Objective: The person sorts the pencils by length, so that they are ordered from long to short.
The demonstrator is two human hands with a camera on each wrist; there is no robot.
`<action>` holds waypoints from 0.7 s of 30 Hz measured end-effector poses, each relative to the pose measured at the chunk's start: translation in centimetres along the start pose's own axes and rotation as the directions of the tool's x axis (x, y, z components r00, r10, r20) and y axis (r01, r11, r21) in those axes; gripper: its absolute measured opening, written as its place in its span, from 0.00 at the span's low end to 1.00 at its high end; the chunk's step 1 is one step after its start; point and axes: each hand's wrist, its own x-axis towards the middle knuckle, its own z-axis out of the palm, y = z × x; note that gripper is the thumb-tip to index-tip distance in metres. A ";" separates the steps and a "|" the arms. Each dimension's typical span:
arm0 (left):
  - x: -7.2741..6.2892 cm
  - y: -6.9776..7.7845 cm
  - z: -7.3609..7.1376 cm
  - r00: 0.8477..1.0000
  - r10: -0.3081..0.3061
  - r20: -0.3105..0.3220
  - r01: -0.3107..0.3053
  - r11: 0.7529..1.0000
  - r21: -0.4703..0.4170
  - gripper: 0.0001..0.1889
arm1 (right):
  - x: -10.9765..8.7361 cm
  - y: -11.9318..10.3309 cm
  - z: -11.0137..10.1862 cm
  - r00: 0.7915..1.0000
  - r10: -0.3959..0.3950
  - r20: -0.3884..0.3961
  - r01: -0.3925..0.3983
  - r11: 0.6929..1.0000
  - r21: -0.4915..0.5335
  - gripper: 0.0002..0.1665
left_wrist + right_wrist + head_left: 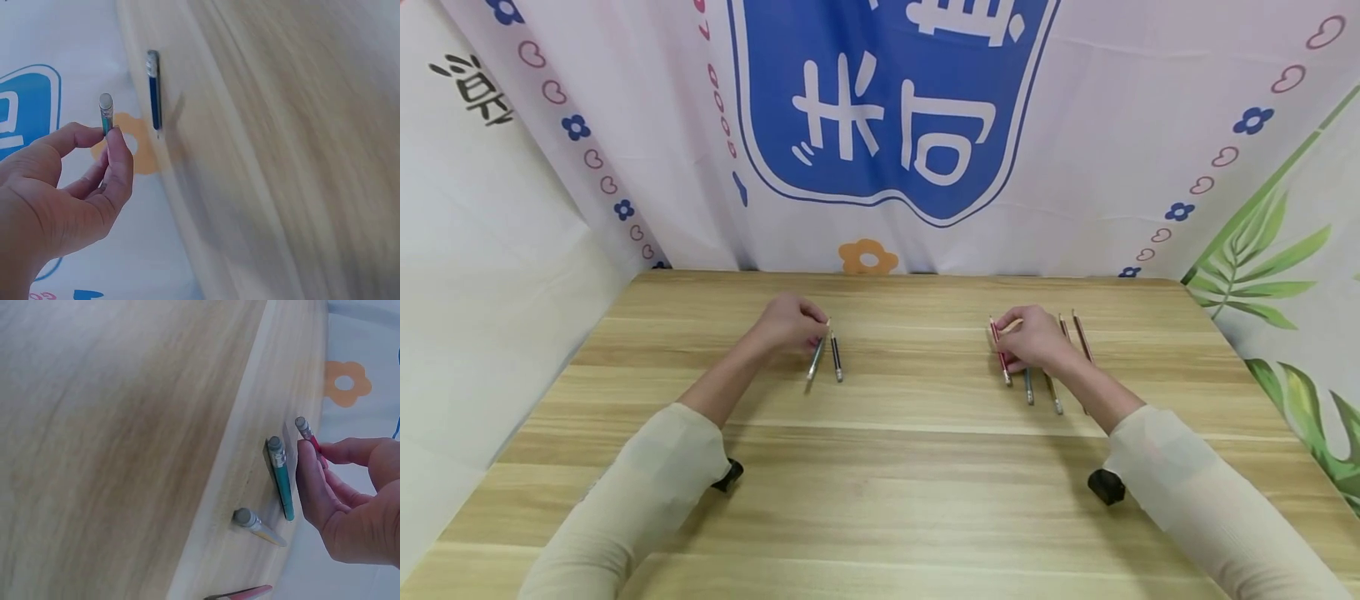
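Observation:
My left hand (790,323) pinches a teal pencil (107,117) between thumb and fingertips, its eraser end pointing toward me. Just right of it, a dark blue pencil (837,357) lies on the table. On the other side, my right hand (1033,340) pinches a red pencil (314,444), eraser end also toward me. Beside that hand lie a second teal pencil (282,481), a yellowish pencil (265,534) and a dark red pencil (1081,335); hand and wrist partly cover these in the head view.
The wood-grain table (880,483) ends at the back against a printed curtain (1075,225) with a blue emblem. A black device sits at each wrist, the left one (727,475) and the right one (1107,487). White cloth with leaf prints hangs at the right.

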 end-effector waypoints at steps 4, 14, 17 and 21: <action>-0.1 1.0 0.7 1.000 0.006 0.007 -0.006 1.000 -0.016 0.11 | 0.1 0.1 0.0 1.000 0.002 -0.012 -0.002 1.000 -0.017 0.23; -0.1 2.6 2.7 0.997 0.062 0.048 -0.059 0.996 -0.061 0.07 | 0.0 0.3 0.0 1.000 -0.003 -0.020 0.002 0.999 -0.054 0.22; 0.1 2.9 3.2 0.995 0.077 0.056 -0.074 0.996 -0.054 0.07 | 0.0 0.4 0.0 0.999 -0.019 -0.026 0.017 0.996 -0.082 0.22; 0.2 3.3 3.9 0.992 0.101 0.077 -0.097 0.993 -0.062 0.07 | 0.0 0.5 0.2 0.999 -0.042 -0.032 0.038 0.992 -0.121 0.21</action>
